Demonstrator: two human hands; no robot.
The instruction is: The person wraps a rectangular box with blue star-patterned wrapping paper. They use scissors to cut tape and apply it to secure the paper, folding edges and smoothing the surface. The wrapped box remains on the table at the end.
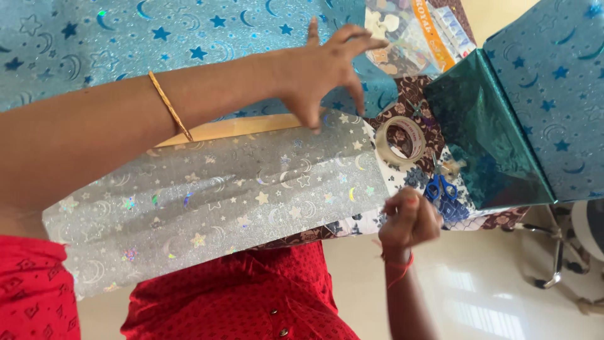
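My left hand (324, 69) reaches across with fingers spread. Its fingertips come down at the far edge of a silver sheet of wrapping paper (220, 195) printed with stars and moons. The sheet lies over a tan box (233, 128), of which only a strip shows. A gold bangle (168, 104) sits on that forearm. My right hand (409, 220), with a red thread on the wrist, is curled shut near the sheet's right end. It is blurred, and I see nothing clearly held. A roll of clear tape (399, 141) and blue-handled scissors (440, 187) lie just beyond it.
A box wrapped in blue star paper (547, 94) with a shiny teal end (484, 145) stands at the right. More blue glitter paper (94, 44) covers the far side. A clear plastic packet (415, 31) lies at the back on a patterned cloth (402, 101). Chair legs (553, 258) stand on the pale floor.
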